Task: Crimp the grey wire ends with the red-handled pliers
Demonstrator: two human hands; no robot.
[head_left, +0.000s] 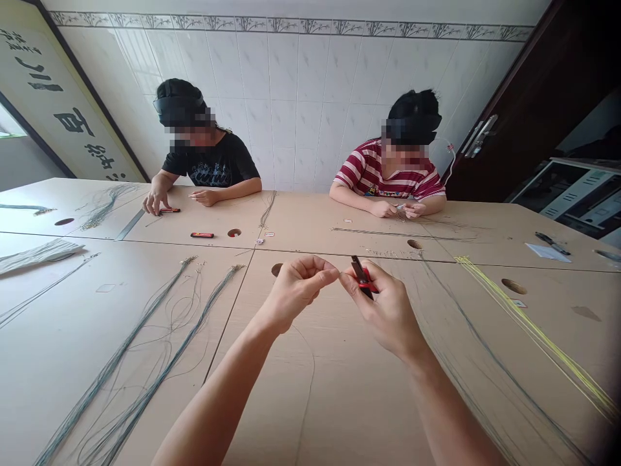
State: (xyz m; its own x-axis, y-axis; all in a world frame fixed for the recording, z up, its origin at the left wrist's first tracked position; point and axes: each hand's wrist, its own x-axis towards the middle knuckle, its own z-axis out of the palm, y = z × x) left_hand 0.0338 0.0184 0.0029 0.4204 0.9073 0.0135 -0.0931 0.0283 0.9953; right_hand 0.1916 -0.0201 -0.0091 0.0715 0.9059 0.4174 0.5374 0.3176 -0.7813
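In the middle of the head view, my left hand (297, 289) is closed in a pinch. A thin grey cord (312, 372) trails from below it down the table. My right hand (383, 304) is wrapped round a small black-and-red tool (363, 277), whose exact kind I cannot make out. The tool's black end sticks up past my fingers. Thumb and fingertip of my right hand also meet, almost touching my left fingertips. Whatever lies between the two pinches is too small to see.
Bundles of grey-green cords (145, 330) lie on the left, yellow cords (533, 327) on the right. Round holes (513, 285) pierce the table (272, 414). Across it sit two people, one in black (213, 162), one in stripes (402, 175). A red-and-black item (202, 235) lies near the first.
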